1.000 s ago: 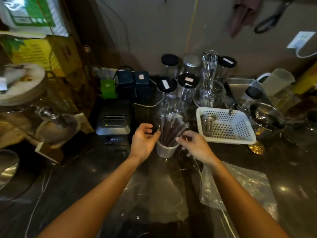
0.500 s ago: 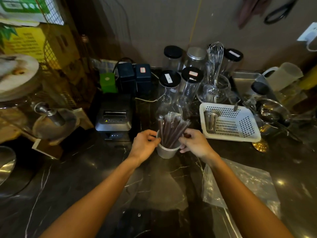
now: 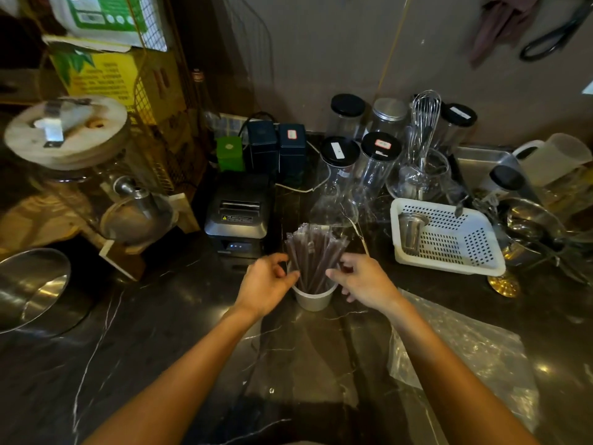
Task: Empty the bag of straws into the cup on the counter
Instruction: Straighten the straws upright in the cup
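A small white cup (image 3: 313,299) stands on the dark marble counter (image 3: 154,342), packed with a bundle of dark wrapped straws (image 3: 313,252) that fan out upward. My left hand (image 3: 264,284) is against the bundle's left side, thumb at the front near the rim and fingers curled behind. My right hand (image 3: 364,281) mirrors it on the right side, thumb tip on the straws. The clear plastic bag (image 3: 465,358) lies flat and crumpled on the counter under my right forearm.
A black receipt printer (image 3: 239,213) sits just behind-left of the cup. A white perforated basket (image 3: 449,248) with a metal cup stands to the right. Glass jars (image 3: 378,155) and a whisk crowd the back. A metal bowl (image 3: 29,287) is at far left.
Both hands have closed in from either side onto the straws in the cup. The cup and the bag have stayed where they were.
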